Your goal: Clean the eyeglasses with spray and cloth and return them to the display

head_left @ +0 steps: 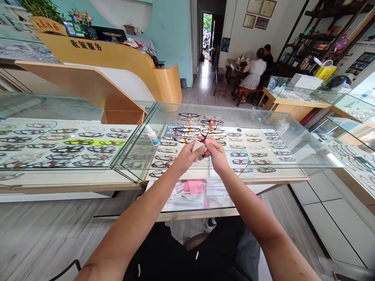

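Observation:
Above the glass display case both my hands meet in the middle of the view. My left hand [191, 155] is closed on a pale cloth [199, 150], bunched under the thumb and pressed against a pair of glasses [204, 132]. Fingers of my right hand [216, 153] are wrapped round the dark frame of those glasses, and part of it sticks up past the fingertips. The lenses are mostly hidden by the fingers and the cloth. Left of my hands a white spray bottle [152, 136] stands on the glass top.
Rows of eyeglass frames [240, 161] lie inside the glass case [263, 113]. An open drawer [202, 208] with pink and white papers is below my forearms. A tilted brown wooden stand [82, 86] rests on the left case. Two people sit at a table at the back.

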Demonstrator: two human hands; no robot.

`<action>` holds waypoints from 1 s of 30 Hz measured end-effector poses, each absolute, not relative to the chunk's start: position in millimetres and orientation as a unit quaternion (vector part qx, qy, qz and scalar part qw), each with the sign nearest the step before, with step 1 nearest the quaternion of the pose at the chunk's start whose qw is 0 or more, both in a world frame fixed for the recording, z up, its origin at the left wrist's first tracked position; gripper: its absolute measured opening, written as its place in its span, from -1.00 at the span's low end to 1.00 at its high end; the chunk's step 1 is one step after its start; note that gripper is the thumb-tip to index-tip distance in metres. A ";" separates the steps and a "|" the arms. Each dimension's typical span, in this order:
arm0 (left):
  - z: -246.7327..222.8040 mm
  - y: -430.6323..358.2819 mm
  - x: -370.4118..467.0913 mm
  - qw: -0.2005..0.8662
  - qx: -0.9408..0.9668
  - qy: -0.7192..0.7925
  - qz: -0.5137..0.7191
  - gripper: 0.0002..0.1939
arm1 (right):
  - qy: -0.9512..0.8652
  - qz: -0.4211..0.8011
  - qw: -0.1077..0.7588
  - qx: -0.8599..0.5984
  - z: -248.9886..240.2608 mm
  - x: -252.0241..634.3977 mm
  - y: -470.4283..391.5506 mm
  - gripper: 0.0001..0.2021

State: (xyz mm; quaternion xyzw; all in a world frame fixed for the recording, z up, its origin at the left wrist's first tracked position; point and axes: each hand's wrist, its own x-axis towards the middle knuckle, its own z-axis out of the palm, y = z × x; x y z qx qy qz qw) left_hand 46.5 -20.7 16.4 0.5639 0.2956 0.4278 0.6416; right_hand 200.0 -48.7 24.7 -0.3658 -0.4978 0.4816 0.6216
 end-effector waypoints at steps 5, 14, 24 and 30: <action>5.6 -12.8 46.6 0.616 0.569 0.308 0.448 -0.37 | -0.511 0.482 0.613 -0.361 28.5 198.4 -49.0 -0.52; 10.1 -19.1 49.4 0.610 0.576 0.310 0.447 -0.34 | -0.470 0.508 0.633 -0.347 24.0 204.1 -44.8 -0.58; 9.6 -18.3 53.1 0.620 0.558 0.302 0.460 -0.34 | -0.485 0.459 0.638 -0.383 21.3 203.0 -44.7 -0.56; 15.3 -22.4 53.1 0.631 0.564 0.305 0.437 -0.29 | -0.493 0.439 0.635 -0.400 20.9 201.5 -46.7 -0.52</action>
